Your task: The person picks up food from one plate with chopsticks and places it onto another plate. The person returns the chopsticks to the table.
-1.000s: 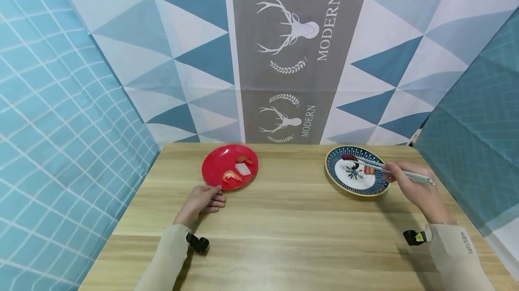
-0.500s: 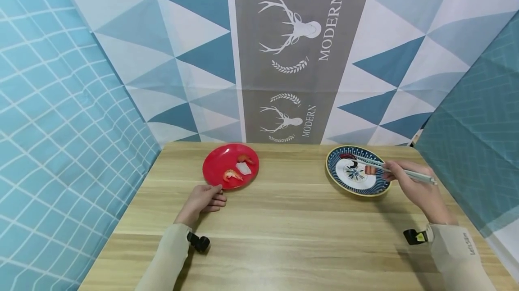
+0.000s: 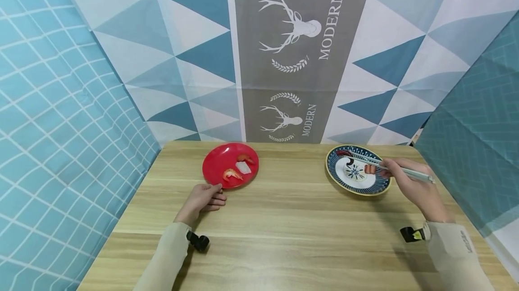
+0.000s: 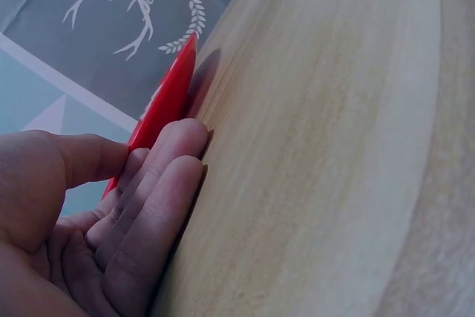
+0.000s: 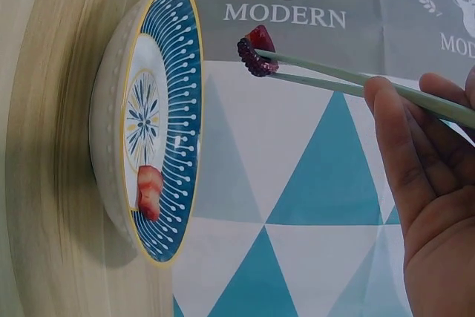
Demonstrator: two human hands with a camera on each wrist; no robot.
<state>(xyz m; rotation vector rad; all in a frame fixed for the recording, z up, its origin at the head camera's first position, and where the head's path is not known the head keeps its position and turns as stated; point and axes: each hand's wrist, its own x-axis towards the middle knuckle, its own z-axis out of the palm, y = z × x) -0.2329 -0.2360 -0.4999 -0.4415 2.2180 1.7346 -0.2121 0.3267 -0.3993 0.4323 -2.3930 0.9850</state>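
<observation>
A wall cloth (image 3: 202,25) of blue, grey and white triangles rises behind the far edge of the worktop (image 3: 284,219); its grey middle strip carries two white deer heads and, readable twice in the head view, the word "MODERN", turned sideways there. Two pale sleeves (image 3: 164,255) reach in from the near edge, each with one black device (image 3: 198,242) at the wrist; the small lettering on the right one is too blurred to read surely.

One blue-rimmed dish (image 3: 354,187) sits near the worktop's far right corner, and one red plate (image 3: 216,165) near the far left corner. The right hand (image 3: 409,187) is over the dish's right side, its grip clamped on the chopsticks (image 3: 418,175). The left hand (image 3: 200,201) is at the red plate's near rim, thumb and forefinger pinching it, the other fingers beside the worktop.

The chopsticks number two. Their long axis runs nearly along the far edge with a slight slant: tips toward the far left corner, blunt ends toward the right edge. Between the tips, above the dish and apart from it, is one curved, dark red piece (image 5: 252,63), ridged along one side. One red-and-white piece (image 5: 149,194) lies in the dish. The red plate holds two orange shrimp (image 3: 232,175) and, between them, one white piece (image 3: 243,168).
</observation>
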